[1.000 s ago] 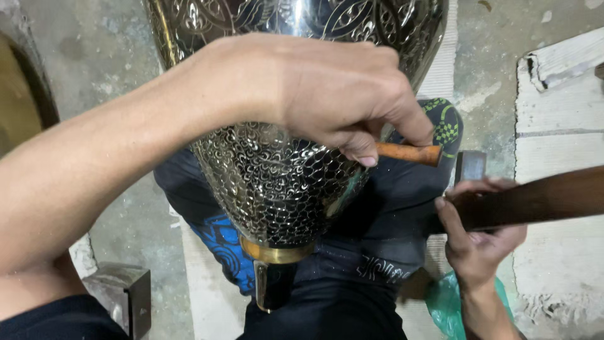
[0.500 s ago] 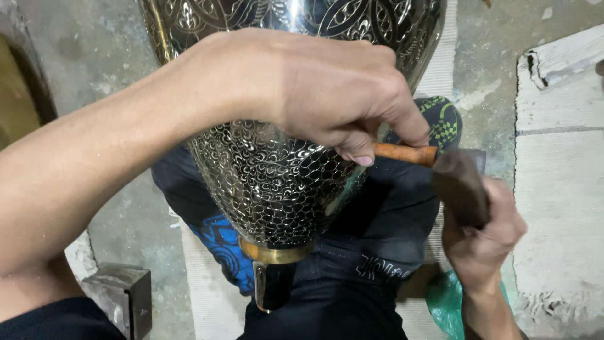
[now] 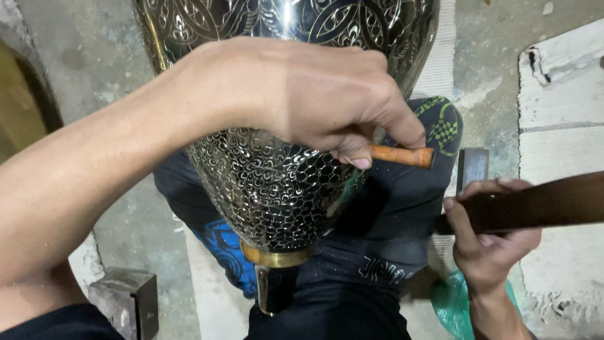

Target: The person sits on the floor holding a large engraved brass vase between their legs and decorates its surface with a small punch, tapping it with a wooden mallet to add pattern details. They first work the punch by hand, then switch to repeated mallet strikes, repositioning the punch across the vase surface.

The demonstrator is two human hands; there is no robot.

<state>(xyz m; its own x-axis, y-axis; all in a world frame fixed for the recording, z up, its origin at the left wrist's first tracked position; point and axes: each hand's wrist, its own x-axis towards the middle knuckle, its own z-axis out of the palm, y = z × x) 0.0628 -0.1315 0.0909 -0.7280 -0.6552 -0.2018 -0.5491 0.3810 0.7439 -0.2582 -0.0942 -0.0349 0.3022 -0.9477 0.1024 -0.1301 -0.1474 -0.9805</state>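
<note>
A large shiny metal vase point(image 3: 270, 189), engraved all over with leaf and scale patterns, lies across my lap with its brass-ringed neck toward me. My left hand point(image 3: 314, 94) rests on the vase and pinches a small chisel with a brown wooden handle point(image 3: 402, 155), its tip against the vase's right side. My right hand point(image 3: 487, 242) grips the dark wooden handle of a hammer point(image 3: 535, 204). The hammer's steel head point(image 3: 472, 167) stands just right of the chisel's end, a short gap apart.
A steel block point(image 3: 129, 302) sits on the concrete floor at lower left. A white worn slab point(image 3: 560, 107) lies at the right. A green plastic bag point(image 3: 450, 302) shows beside my right wrist. Dark patterned cloth point(image 3: 390, 220) covers my lap.
The hammer swung in to the chisel's end half a second ago, then drew back to the right. The left hand and the chisel stayed in place on the vase.
</note>
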